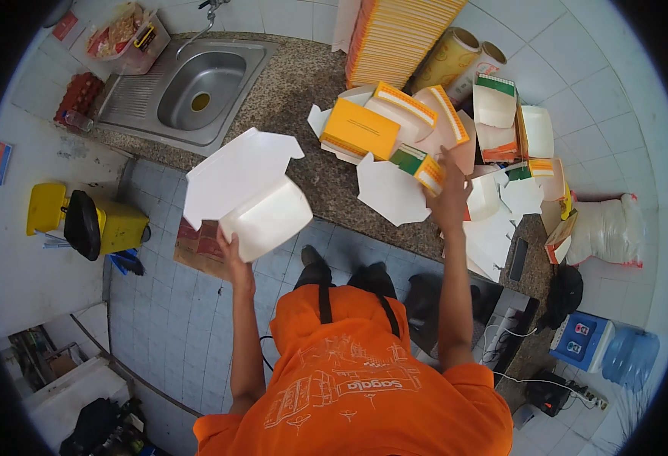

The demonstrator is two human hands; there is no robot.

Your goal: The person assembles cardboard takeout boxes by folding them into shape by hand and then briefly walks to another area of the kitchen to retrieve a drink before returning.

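My left hand [236,266] is closed on the near edge of a white paperboard food box [269,220]. The lid is folded back and the inside of the box is bare. It hangs in the air in front of the counter. My right hand [448,199] reaches over the counter with its fingers apart. It touches the end of a green-and-yellow food box [417,166] whose white lid flap [395,194] spreads toward me. Beside that lies a yellow box [360,129] in a loose heap of similar boxes. Part of the fingertips' contact is hidden among the cartons.
A tall stack of flat orange-edged cartons [395,42] leans on the tiled wall near two wrapped rolls [448,59]. More boxes [497,106] crowd the right. A steel sink [231,72] is at left. Below are a yellow bin [121,224] and a cardboard piece [197,247].
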